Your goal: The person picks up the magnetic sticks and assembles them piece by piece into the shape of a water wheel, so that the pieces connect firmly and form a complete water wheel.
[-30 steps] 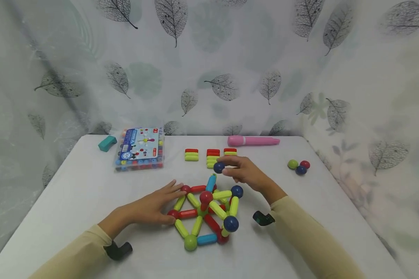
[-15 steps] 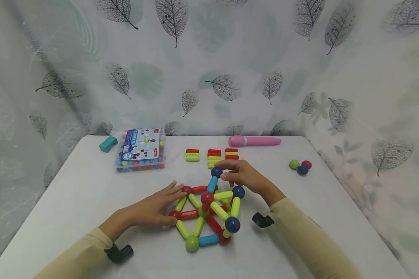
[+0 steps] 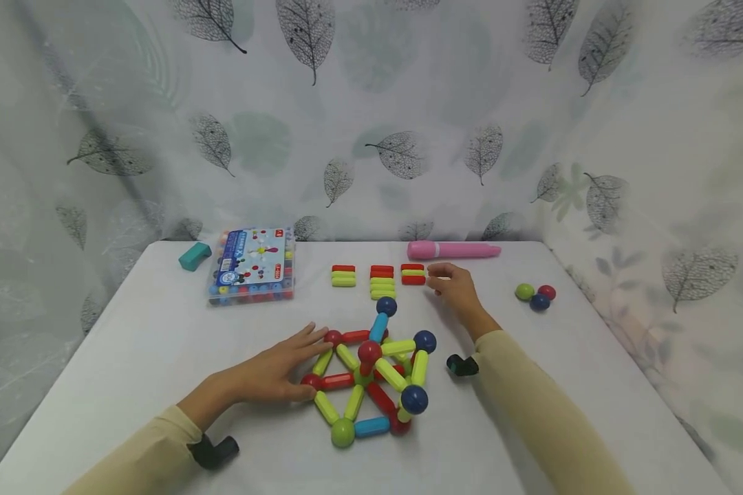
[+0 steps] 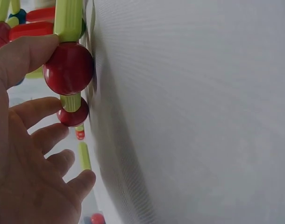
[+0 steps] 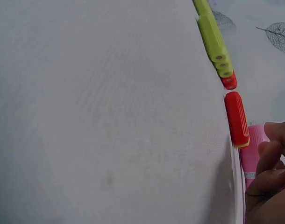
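Observation:
A structure of magnetic balls and rods stands mid-table in the head view, with a green ball at its front. My left hand rests at its left side, fingers spread. Its thumb and index finger touch near two red balls in the left wrist view. On the structure's far side, a dark blue ball tops a tilted blue rod. My right hand is beside the rightmost group of rods, its fingertips right by a red rod, with nothing seen between them.
Two more groups of red and yellow-green rods lie to the left. A clear case and a teal block sit at back left. A pink pen-shaped object lies behind; several loose balls are at right.
My right hand has set the dark blue ball on the blue rod's upper end, let go, and moved back and right to the rods. My left hand has stayed in place.

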`<state>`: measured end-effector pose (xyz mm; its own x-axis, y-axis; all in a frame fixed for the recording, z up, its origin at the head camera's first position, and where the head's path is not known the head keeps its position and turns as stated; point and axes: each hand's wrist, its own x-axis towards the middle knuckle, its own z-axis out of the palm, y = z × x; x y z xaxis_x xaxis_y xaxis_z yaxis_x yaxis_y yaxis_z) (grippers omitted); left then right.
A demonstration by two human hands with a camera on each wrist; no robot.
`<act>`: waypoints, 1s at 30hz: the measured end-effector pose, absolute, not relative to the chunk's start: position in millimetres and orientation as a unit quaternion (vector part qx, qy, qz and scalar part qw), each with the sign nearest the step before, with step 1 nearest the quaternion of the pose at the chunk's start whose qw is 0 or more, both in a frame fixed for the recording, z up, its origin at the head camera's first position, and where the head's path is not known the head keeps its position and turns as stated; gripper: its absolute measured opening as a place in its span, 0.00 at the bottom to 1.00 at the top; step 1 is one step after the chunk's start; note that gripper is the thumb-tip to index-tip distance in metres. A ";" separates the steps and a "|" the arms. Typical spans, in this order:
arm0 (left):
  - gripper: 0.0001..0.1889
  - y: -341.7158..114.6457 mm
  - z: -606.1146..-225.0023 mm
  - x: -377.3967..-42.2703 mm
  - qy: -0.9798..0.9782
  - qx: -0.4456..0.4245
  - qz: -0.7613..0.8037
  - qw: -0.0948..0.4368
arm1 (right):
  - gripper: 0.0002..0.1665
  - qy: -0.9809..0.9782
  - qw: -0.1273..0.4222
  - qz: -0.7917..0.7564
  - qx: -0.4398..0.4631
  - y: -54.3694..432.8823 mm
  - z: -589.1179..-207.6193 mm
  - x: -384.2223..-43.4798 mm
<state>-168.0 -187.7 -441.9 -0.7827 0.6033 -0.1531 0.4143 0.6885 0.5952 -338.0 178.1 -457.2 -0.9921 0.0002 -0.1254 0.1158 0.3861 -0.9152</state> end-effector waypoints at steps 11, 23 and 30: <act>0.43 -188.5 -441.9 -166.7 0.906 0.274 0.272 0.171 | 0.19 0.879 0.115 -0.439 -0.147 137.2 -456.5 -325.5; 0.43 -186.9 -441.7 -167.8 0.906 0.277 0.271 0.169 | 0.12 0.920 0.067 -0.340 -0.183 124.9 -462.5 -326.6; 0.43 -187.7 -444.2 -168.4 0.904 0.281 0.277 0.166 | 0.12 0.913 0.084 -0.371 -0.145 126.4 -464.4 -323.6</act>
<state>-168.4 -187.7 -444.2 -0.7874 0.5994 -0.1438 0.4162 0.6890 0.5934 -323.6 126.4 -464.4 -0.9442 -0.3262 -0.0455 -0.2019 0.6823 -0.7026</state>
